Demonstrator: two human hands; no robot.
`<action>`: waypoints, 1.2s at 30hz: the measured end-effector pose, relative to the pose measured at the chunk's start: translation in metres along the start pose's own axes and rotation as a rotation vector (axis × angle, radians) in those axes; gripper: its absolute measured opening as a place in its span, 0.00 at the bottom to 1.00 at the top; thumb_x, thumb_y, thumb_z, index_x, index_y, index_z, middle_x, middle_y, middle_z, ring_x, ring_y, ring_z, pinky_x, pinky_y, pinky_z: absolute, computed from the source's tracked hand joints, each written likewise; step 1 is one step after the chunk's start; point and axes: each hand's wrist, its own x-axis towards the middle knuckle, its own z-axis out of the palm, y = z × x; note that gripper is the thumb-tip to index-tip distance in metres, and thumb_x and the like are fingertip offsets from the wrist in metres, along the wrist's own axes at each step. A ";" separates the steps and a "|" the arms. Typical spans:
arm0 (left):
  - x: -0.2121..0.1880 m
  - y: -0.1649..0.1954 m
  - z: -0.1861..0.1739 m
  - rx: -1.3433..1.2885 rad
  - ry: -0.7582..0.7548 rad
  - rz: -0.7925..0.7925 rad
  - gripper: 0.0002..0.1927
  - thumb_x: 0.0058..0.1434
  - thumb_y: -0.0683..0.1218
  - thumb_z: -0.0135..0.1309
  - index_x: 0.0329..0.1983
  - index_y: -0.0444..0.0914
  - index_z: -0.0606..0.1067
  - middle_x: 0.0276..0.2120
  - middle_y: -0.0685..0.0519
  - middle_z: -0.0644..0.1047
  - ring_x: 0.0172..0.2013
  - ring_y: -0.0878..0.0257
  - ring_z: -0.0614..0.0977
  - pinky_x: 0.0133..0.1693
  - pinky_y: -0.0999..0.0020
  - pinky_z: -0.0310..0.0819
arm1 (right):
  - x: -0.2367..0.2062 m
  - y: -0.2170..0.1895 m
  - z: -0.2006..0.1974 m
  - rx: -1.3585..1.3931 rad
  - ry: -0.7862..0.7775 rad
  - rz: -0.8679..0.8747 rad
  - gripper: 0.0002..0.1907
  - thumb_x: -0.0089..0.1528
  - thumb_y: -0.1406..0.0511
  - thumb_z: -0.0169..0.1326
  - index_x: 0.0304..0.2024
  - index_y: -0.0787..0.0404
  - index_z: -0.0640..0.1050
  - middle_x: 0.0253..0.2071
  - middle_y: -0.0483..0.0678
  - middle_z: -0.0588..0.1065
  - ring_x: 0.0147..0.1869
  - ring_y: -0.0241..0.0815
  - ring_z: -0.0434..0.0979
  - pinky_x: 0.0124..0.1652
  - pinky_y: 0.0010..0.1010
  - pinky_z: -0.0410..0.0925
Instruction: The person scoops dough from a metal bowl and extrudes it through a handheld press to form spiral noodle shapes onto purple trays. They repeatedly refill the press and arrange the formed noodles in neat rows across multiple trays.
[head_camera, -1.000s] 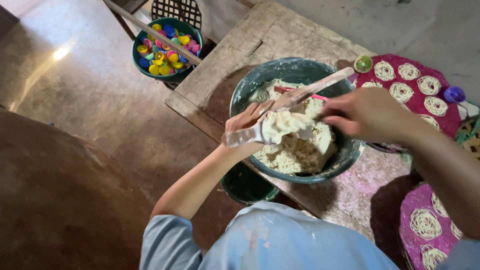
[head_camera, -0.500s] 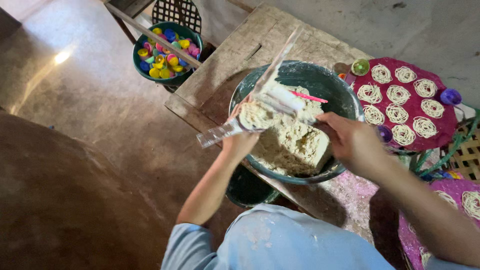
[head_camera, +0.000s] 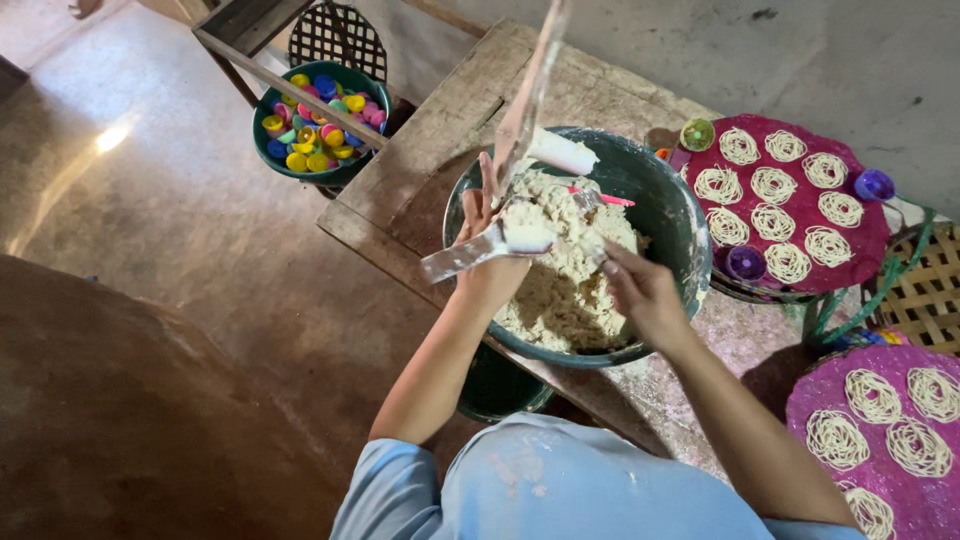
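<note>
The pale, crumbly dough (head_camera: 565, 290) fills most of a dark green basin (head_camera: 675, 215) that stands on a worn wooden surface (head_camera: 440, 135), near its front edge. The person's left hand (head_camera: 487, 262) is clamped around a dough-smeared metal press (head_camera: 500, 240) held over the near left part of the basin; one long handle of it rises steeply up and away, past the top of the view, and another sticks out low to the left, over the basin's rim. A white cylindrical piece (head_camera: 560, 152) juts out from the tool above the dough. The right hand (head_camera: 640, 290) rests on the dough just beside the press, fingers curled down into the mass; whether it grips a lump or only presses on it I cannot tell. A thin pink stick (head_camera: 600, 197) lies across the dough at the far side.

Just right of the basin sits a round magenta mat (head_camera: 865, 240) covered with small coils of noodle-like strands (head_camera: 785, 185), with a green cap (head_camera: 697, 133) and purple caps (head_camera: 875, 184) at its edges. A second magenta mat (head_camera: 810, 400) with more coils lies nearer, at the lower right, beside a woven basket (head_camera: 930, 290). Well off to the left, on the floor past the surface, a green bowl (head_camera: 268, 150) holds a heap of coloured plastic caps (head_camera: 320, 120) behind a wooden bar (head_camera: 290, 85).
</note>
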 end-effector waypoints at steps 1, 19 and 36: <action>0.002 0.001 0.004 0.050 -0.009 -0.007 0.30 0.57 0.50 0.61 0.65 0.46 0.72 0.74 0.35 0.52 0.63 0.30 0.67 0.57 0.48 0.71 | 0.000 0.001 0.009 -0.107 0.024 0.002 0.22 0.70 0.65 0.50 0.67 0.55 0.74 0.22 0.46 0.69 0.22 0.28 0.61 0.23 0.24 0.58; -0.048 0.005 0.004 -0.858 -0.388 -0.030 0.42 0.52 0.37 0.62 0.73 0.38 0.63 0.67 0.45 0.72 0.58 0.54 0.77 0.56 0.64 0.74 | 0.001 -0.140 -0.004 -1.717 -0.527 -0.972 0.08 0.62 0.64 0.53 0.43 0.58 0.79 0.34 0.44 0.77 0.35 0.39 0.78 0.33 0.32 0.71; -0.033 -0.008 -0.005 -0.723 -0.528 -0.132 0.33 0.63 0.53 0.58 0.72 0.45 0.67 0.68 0.52 0.73 0.66 0.58 0.75 0.70 0.64 0.62 | -0.004 -0.170 0.003 -1.523 -0.516 -0.849 0.07 0.56 0.65 0.53 0.37 0.57 0.74 0.31 0.44 0.74 0.30 0.41 0.81 0.29 0.35 0.73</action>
